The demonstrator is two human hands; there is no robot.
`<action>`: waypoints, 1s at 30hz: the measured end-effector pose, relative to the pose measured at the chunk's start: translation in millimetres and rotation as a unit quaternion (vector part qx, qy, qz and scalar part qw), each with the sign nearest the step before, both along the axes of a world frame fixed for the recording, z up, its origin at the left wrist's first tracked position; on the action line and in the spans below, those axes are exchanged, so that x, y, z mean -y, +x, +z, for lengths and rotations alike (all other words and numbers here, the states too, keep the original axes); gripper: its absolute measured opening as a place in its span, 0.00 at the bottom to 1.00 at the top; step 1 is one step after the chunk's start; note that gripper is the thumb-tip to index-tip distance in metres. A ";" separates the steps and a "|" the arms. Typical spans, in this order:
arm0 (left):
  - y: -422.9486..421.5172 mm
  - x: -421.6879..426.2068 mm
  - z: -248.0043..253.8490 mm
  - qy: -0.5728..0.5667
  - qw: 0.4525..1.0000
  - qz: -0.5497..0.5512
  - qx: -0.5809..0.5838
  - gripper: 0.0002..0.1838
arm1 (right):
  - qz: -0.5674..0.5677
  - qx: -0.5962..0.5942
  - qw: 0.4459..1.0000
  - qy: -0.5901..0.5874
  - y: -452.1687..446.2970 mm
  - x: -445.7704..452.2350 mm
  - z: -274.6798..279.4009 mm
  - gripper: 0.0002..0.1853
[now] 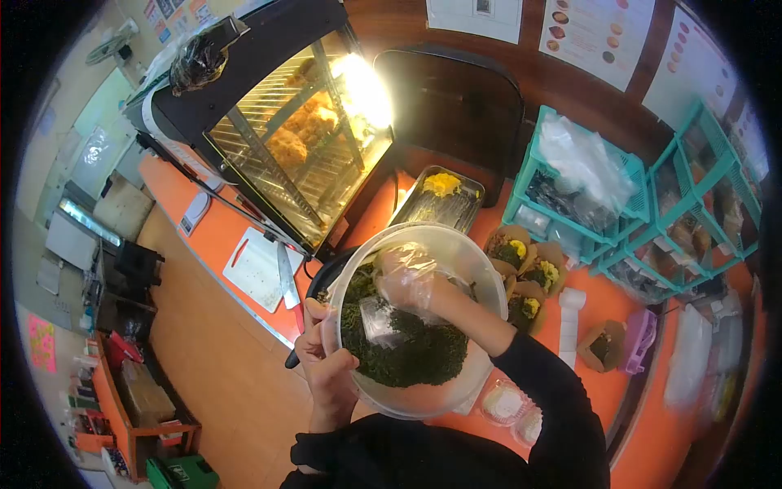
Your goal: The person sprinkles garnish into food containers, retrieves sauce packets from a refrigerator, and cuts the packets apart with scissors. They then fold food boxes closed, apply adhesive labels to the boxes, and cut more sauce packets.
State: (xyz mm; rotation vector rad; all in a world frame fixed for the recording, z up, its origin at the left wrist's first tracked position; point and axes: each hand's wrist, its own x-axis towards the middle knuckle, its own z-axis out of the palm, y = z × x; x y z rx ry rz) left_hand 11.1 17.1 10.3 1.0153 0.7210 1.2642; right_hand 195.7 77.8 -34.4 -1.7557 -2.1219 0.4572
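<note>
A round translucent plastic tub (pixel 481 277) is held up over the counter and tilted toward me. Dark green, shredded flakes that look like seaweed (pixel 415 359) cover its bottom. My left hand (pixel 324 363) grips the tub's left rim, thumb and fingers on its wall. Inside the tub is my right hand (pixel 405 277), in a thin clear plastic glove, its fingers curled at the upper left part of the flakes. What those fingers hold, if anything, is hidden. A clear, box-like plastic piece (pixel 380 322) lies on the flakes just below my right hand.
Behind the tub stand a lit food warmer (pixel 297 134) and a metal tray (pixel 452 204) with yellow food. Filled paper cups (pixel 521 306) and teal baskets (pixel 582 183) are to the right. A knife (pixel 287 277) rests on a white cutting board (pixel 257 269) at left.
</note>
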 end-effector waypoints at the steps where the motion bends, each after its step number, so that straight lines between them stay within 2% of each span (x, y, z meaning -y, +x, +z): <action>1: 3.3 0.7 2.6 0.000 1.000 -0.001 0.000 0.11 | 0.009 0.036 0.999 0.025 4.1 3.0 1.7 0.14; 2: 8.6 2.0 7.4 -0.006 1.000 0.004 -0.008 0.12 | -0.048 -0.017 0.998 -0.036 4.0 0.4 3.3 0.13; 3: 12.8 3.7 10.6 -0.012 1.000 0.008 -0.016 0.13 | -0.053 -0.018 0.998 -0.037 7.8 3.2 0.6 0.13; 5: 14.1 2.7 5.4 -0.030 1.000 0.001 -0.010 0.13 | 0.007 0.010 0.999 0.039 20.2 8.7 -4.8 0.13; 9: 16.0 -4.8 -2.1 -0.048 0.999 0.024 0.000 0.13 | -0.061 -0.051 0.995 0.066 32.5 23.7 -1.1 0.14; 11: 17.1 -7.2 -5.2 -0.041 0.999 0.023 -0.015 0.14 | -0.076 -0.112 0.990 0.032 40.0 25.5 1.9 0.16; 13: 21.0 -8.0 -2.1 -0.035 0.999 0.017 -0.029 0.15 | -0.103 -0.120 0.987 -0.003 45.3 32.3 19.8 0.16; 15: 31.3 -6.2 6.7 -0.095 0.994 0.056 0.019 0.19 | -0.143 -0.125 0.981 -0.039 55.9 43.9 34.6 0.17; 16: 28.2 -9.6 -1.4 -0.086 0.995 0.047 0.010 0.24 | -0.153 -0.138 0.978 -0.021 62.9 51.9 37.9 0.17; 17: 22.2 -14.4 -9.3 -0.092 0.995 0.030 0.011 0.24 | -0.166 -0.151 0.975 -0.003 70.5 61.6 43.4 0.17; 19: 10.2 -24.6 -23.1 -0.009 0.999 -0.032 0.004 0.19 | -0.202 -0.151 0.968 -0.001 88.1 86.7 62.1 0.16; 21: 2.4 -30.1 -29.6 -0.004 0.997 -0.066 0.029 0.18 | -0.213 -0.195 0.957 0.009 116.0 112.0 67.8 0.17; 23: 12.7 -25.0 -17.2 0.005 0.994 -0.093 0.050 0.16 | -0.268 -0.198 0.943 -0.012 139.8 142.3 87.6 0.16; 25: 33.8 -9.0 15.6 -0.088 0.994 0.035 0.047 0.15 | -0.329 -0.180 0.925 0.064 174.3 166.4 57.5 0.15; 26: 28.7 -12.2 8.6 -0.050 0.997 0.028 0.049 0.15 | -0.333 -0.178 0.924 0.063 186.0 176.4 55.0 0.15; 28: 23.2 -11.8 9.3 -0.053 0.997 0.030 0.045 0.15 | -0.457 -0.110 0.881 -0.059 202.7 190.1 51.3 0.12; 29: 22.8 -11.1 11.8 -0.053 0.997 0.036 0.040 0.15 | -0.458 -0.110 0.880 -0.059 210.1 191.9 33.1 0.12; 30: 24.7 -8.2 14.2 -0.055 0.997 0.044 0.036 0.15 | -0.481 -0.014 0.876 -0.026 218.2 191.5 -1.1 0.10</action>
